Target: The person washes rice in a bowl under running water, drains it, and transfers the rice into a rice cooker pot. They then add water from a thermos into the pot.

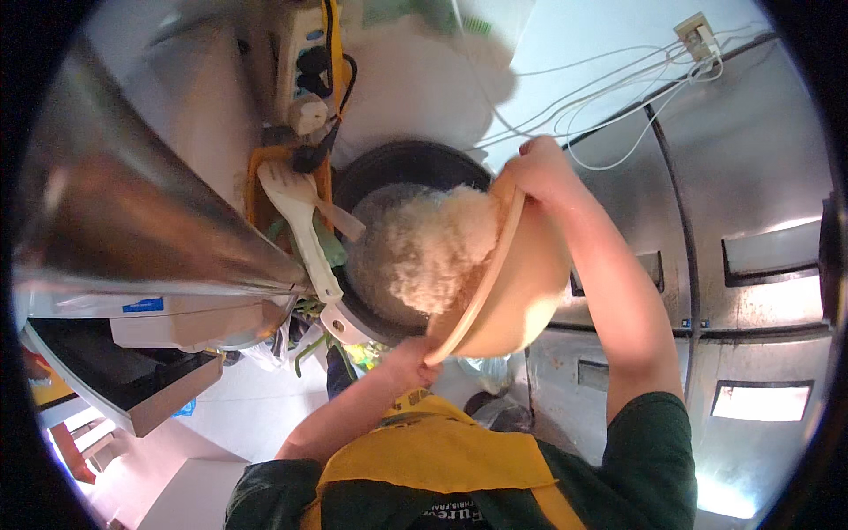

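Note:
Both of my hands grip the rim of a tan plastic basin (523, 291), which is tipped on its side. My left hand (407, 364) holds the rim at its near end, and my right hand (540, 169) holds it at the far end. A pale, grainy mass that looks like rice (440, 245) slides from the basin into a round, dark-walled pot (404, 159). Motion blurs the mass. The basin's near rim hides part of the pot's right side.
Left of the pot, an orange holder (253, 192) carries a white plastic utensil (301, 218). A power strip (305, 59) with plugs is behind it. A large metal surface (152, 199) rises at left. Stainless-steel cabinet doors (735, 199) stand at right, with white cables (596, 83) above.

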{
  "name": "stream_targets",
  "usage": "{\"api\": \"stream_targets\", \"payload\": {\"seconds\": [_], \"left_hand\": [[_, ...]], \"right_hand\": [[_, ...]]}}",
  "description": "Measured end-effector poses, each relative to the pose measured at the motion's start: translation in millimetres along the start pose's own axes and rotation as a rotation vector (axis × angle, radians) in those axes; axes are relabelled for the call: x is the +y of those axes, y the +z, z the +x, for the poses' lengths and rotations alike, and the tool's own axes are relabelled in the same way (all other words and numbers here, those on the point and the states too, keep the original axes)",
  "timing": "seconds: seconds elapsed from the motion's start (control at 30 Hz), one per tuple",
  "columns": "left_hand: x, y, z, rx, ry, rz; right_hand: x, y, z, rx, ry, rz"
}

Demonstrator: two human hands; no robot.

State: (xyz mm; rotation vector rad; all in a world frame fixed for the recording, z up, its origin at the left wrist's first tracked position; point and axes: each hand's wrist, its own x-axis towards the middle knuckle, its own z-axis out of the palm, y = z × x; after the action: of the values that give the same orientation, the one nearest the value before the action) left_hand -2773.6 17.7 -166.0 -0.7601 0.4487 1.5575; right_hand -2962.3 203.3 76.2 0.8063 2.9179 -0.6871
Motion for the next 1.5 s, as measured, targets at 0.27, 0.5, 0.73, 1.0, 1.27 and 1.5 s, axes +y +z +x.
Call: {"api": "stream_targets", "payload": {"seconds": [0.27, 0.5, 0.73, 1.0, 1.27, 1.5], "left_hand": [[12.9, 18.6, -7.2, 0.016, 0.182, 0.022], [0.0, 26.8, -15.0, 0.209, 0.235, 0.079], [0.7, 27.5, -24.5, 0.192, 0.339, 0.089], [9.4, 43.0, -12.8, 0.212, 0.266, 0.105], [3.6, 20.9, -14.8, 0.417, 0.323, 0.253], [-1.1, 16.8, -21.6, 0.113, 0.251, 0.206]], "right_hand": [[36.2, -39.4, 2.9, -0.043, -0.127, 0.367], [107.7, -32.7, -19.1, -0.088, 0.006, 0.616], [174.6, -129.3, -28.7, 0.307, 0.146, 0.564], [207.9, 14.4, -27.1, -0.235, -0.010, 0.818], [211.7, -31.1, -17.2, -0.229, 0.003, 0.746], [175.6, 0.4, -36.8, -0.349, 0.031, 1.060]]}}
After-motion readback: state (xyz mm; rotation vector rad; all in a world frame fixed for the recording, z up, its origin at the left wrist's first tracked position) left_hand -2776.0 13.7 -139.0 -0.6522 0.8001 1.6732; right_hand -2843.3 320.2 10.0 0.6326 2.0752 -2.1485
